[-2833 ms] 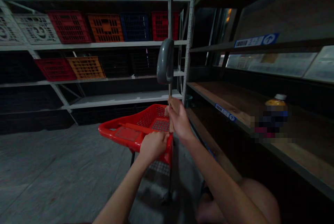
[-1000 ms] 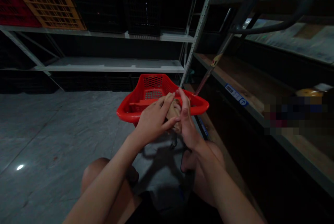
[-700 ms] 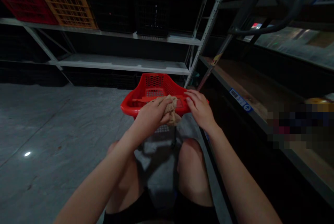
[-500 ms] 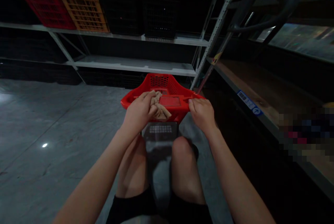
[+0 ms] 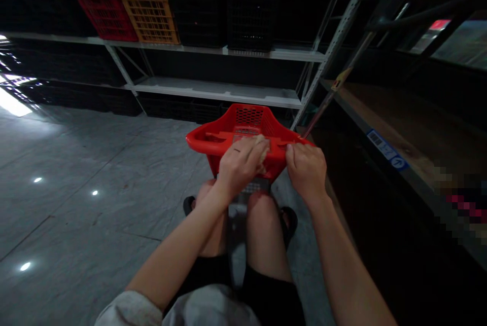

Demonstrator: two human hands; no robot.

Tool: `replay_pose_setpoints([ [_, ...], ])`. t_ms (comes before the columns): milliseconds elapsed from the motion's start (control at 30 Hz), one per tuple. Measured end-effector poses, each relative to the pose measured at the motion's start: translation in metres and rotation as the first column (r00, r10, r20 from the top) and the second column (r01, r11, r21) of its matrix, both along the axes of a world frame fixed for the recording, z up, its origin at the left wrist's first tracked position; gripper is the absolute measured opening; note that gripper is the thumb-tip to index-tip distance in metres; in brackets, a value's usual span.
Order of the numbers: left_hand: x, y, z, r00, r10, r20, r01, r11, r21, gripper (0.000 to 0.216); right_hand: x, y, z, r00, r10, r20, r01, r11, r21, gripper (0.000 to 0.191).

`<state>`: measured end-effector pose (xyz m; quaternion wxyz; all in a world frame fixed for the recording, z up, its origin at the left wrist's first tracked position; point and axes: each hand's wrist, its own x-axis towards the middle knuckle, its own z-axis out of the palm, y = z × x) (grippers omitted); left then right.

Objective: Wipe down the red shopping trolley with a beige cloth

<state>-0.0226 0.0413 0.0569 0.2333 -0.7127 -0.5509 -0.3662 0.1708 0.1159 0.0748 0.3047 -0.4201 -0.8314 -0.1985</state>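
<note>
Since half a second ago, the left hand has slid with the cloth from the left part of the near rim to its middle, so it is now just beside the right hand. Its fingers are curled tight over the cloth and press it on the rim; only a small beige, wrinkled piece shows beyond the knuckles.

The right hand's fingers are closed around the same rim, a little more to the right.

The red basket stands in front of the person's knees. Its long axis points away from the person, toward the back shelves, and the far end looks narrower. It is of smooth, shiny plastic, with a thick rounded rim and mesh holes in the walls.

A thin metal rod rises from the right side of the basket, leaning up to the right.

The floor is grey polished stone with spots of light. On a pale metal shelf level above stand a red crate and an orange crate, both of lattice plastic. The wooden shelf on the right carries a blue label.
</note>
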Motion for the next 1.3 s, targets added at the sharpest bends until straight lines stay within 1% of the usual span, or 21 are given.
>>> replay_pose_setpoints([
  [100,-0.062,-0.017,-0.030,0.987,0.103,0.124,-0.119,0.984,0.129,0.037,-0.003,-0.001,-0.002,1.000,0.013,-0.023,-0.013,1.000,0.026,0.043],
  [167,-0.089,-0.022,-0.036,0.945,0.187,0.268,-0.230,0.963,0.141,0.038,-0.005,0.000,-0.004,0.999,0.023,-0.035,-0.021,0.998,0.060,0.043],
  [233,-0.106,-0.020,-0.025,0.856,0.248,0.454,-0.329,0.938,0.108,0.035,-0.008,0.001,-0.006,0.999,0.037,-0.037,-0.033,0.996,0.085,0.044],
  [300,-0.118,-0.013,-0.003,0.755,0.285,0.590,-0.358,0.934,0.009,0.034,-0.011,0.002,-0.007,0.998,0.054,-0.044,-0.050,0.995,0.082,0.043],
  [333,-0.125,-0.008,0.010,0.728,0.304,0.614,-0.330,0.941,-0.075,0.032,-0.013,0.003,-0.007,0.997,0.062,-0.051,-0.059,0.995,0.075,0.043],
  [400,-0.141,0.005,0.034,0.731,0.340,0.592,-0.208,0.937,-0.281,0.030,-0.017,0.004,-0.006,0.996,0.065,-0.061,-0.061,0.996,0.068,0.042],
  [433,-0.150,0.014,0.044,0.749,0.345,0.567,-0.132,0.915,-0.382,0.029,-0.018,0.004,-0.006,0.996,0.060,-0.061,-0.056,0.996,0.068,0.042],
  [500,-0.167,0.036,0.058,0.785,0.334,0.522,0.006,0.838,-0.546,0.030,-0.021,0.004,-0.005,0.997,0.047,-0.056,-0.043,0.996,0.077,0.041],
  [567,-0.178,0.060,0.064,0.815,0.303,0.493,0.119,0.747,-0.654,0.032,-0.023,0.002,-0.005,0.998,0.043,-0.054,-0.039,0.996,0.083,0.041],
  [633,-0.182,0.082,0.066,0.836,0.272,0.476,0.196,0.663,-0.723,0.036,-0.024,0.000,-0.005,0.997,0.046,-0.054,-0.041,0.996,0.084,0.040],
  [667,-0.183,0.089,0.066,0.845,0.261,0.467,0.212,0.639,-0.740,0.037,-0.024,-0.001,-0.006,0.998,0.041,-0.053,-0.037,0.996,0.083,0.040],
  [733,-0.182,0.094,0.065,0.865,0.237,0.442,0.202,0.642,-0.739,0.040,-0.022,-0.004,-0.006,0.998,0.016,-0.056,-0.011,0.997,0.079,0.040],
  [800,-0.178,0.082,0.062,0.877,0.203,0.436,0.170,0.717,-0.676,0.042,-0.019,-0.006,-0.006,0.998,-0.012,-0.062,0.017,0.997,0.072,0.039],
  [900,-0.162,0.040,0.052,0.848,0.158,0.505,0.107,0.883,-0.456,0.046,-0.011,-0.008,-0.006,0.997,-0.037,-0.075,0.040,0.998,0.045,0.038],
  [967,-0.140,0.005,0.041,0.826,0.182,0.533,-0.051,0.967,-0.251,0.049,-0.005,-0.008,-0.005,0.995,-0.047,-0.090,0.049,0.999,0.019,0.038],
  [1000,-0.125,-0.012,0.034,0.821,0.219,0.527,-0.168,0.975,-0.144,0.050,-0.002,-0.009,-0.005,0.994,-0.052,-0.098,0.053,0.999,0.006,0.038],
  [1033,-0.108,-0.026,0.026,0.815,0.255,0.521,-0.275,0.961,-0.041,0.050,0.000,-0.009,-0.004,0.993,-0.055,-0.105,0.055,0.998,-0.006,0.038],
  [1100,-0.071,-0.044,0.011,0.815,0.302,0.495,-0.390,0.917,0.083,0.046,0.003,-0.011,-0.003,0.993,-0.056,-0.109,0.053,0.998,-0.033,0.039],
  [1133,-0.052,-0.048,0.004,0.837,0.293,0.461,-0.381,0.918,0.108,0.043,0.003,-0.013,-0.002,0.993,-0.054,-0.105,0.049,0.998,-0.049,0.039],
  [1200,-0.014,-0.045,-0.006,0.893,0.230,0.387,-0.304,0.942,0.141,0.037,0.003,-0.016,-0.001,0.994,-0.044,-0.099,0.035,0.996,-0.086,0.040],
  [1300,0.034,-0.024,-0.005,0.944,0.070,0.321,-0.125,0.980,0.154,0.033,0.002,-0.019,-0.001,0.990,0.006,-0.144,-0.025,0.991,-0.134,0.041],
])
